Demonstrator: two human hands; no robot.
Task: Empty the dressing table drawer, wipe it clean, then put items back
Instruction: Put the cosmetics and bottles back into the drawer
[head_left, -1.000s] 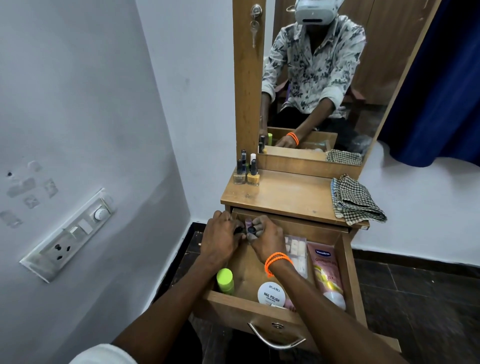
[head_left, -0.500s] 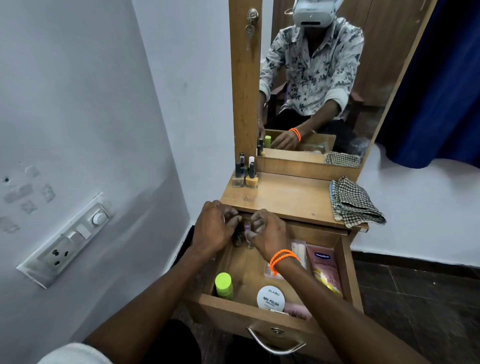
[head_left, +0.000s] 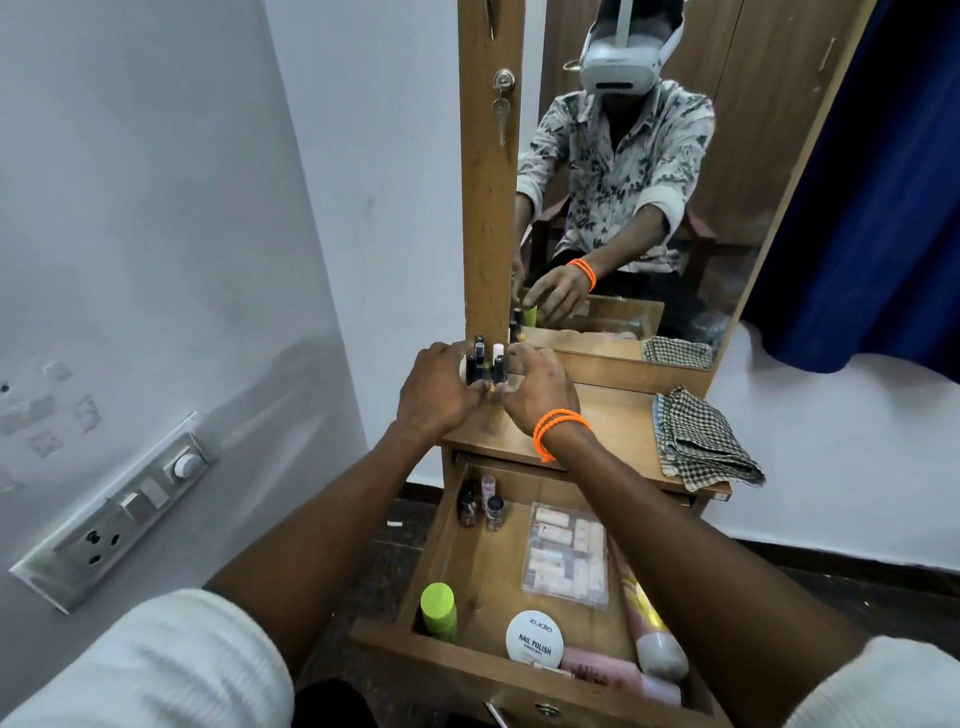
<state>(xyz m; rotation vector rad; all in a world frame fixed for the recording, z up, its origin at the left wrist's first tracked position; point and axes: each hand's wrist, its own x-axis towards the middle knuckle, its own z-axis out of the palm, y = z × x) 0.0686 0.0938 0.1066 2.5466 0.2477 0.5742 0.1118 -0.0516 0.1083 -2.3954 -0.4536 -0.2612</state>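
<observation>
Hands (head_left: 488, 395) risen from drawer (head_left: 467, 577), seemingly cupping tabletop bottles (head_left: 485, 364)

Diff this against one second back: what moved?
Both hands, left and right, rose from the back of the drawer to the tabletop, now cupped around the small bottles there. Three bottles now show at the drawer's back. Cloth and green bottle unchanged.

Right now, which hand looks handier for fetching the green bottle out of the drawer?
Probably the left hand. The green bottle stands in the drawer's near-left corner, almost under the left forearm. The right hand would have to cross over. Both hands are busy at the small bottles on top.
</observation>
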